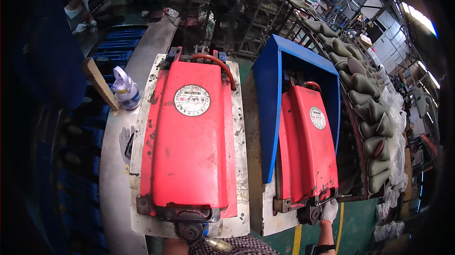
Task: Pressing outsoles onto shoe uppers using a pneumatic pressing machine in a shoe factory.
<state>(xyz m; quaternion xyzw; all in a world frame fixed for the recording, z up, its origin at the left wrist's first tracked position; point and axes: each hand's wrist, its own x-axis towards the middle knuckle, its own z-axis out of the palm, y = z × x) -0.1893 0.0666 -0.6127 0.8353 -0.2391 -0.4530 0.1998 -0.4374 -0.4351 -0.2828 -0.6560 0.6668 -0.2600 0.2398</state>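
Two presses with long red covers stand side by side before me. The larger red cover (192, 155) is down on its pale, stained metal bed, with a black handle (189, 213) at its near end. The smaller red cover (310, 150) sits inside a blue hood (268, 112). My right hand (329, 211), in a white knit glove, is closed at the black handle (327, 196) of the smaller cover; its fingertips are partly hidden. My left forearm shows below the larger cover's near end, but the press hides that hand.
A grey glove (126, 142) lies on the metal bench (115, 188) at the left, near a lavender-and-blue jug (126, 89) and a wooden post (100, 85). Blue conveyor racks run beyond. Several olive boot-shaped pieces (362, 84) line a rack at right. Another person (78, 13) is at far left.
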